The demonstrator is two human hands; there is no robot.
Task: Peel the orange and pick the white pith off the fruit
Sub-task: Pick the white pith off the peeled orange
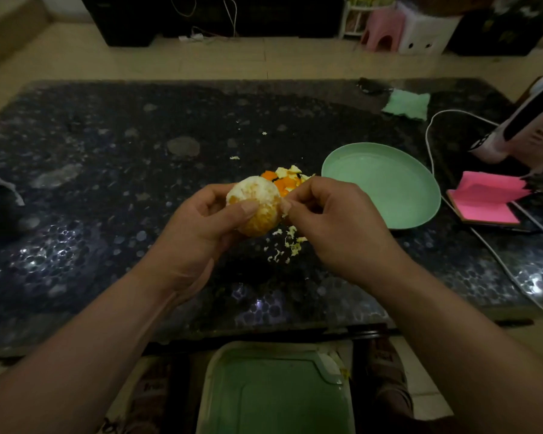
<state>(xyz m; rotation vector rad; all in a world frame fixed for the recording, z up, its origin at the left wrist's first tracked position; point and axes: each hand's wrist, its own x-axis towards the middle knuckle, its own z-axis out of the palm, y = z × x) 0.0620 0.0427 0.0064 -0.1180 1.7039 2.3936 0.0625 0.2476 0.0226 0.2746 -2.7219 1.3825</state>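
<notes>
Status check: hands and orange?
Left hand grips the round peeled orange. Right hand pinches white pith at its right side. Pith patches show on top. Nothing blocking; orange peel scraps lie behind.

A home living room: a low table [107, 170] with a dark pebble-patterned top stands on a pale tiled floor [232, 61], a pink plastic stool [380, 29] and a dark cabinet [138, 20] with loose cables [231, 14] behind it; a green plate [383, 183], a green cloth [408, 104] and orange peel scraps [284, 180] lie on the table

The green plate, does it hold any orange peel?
No, the green plate holds nothing; the peel pieces lie on the table beside it.
</notes>
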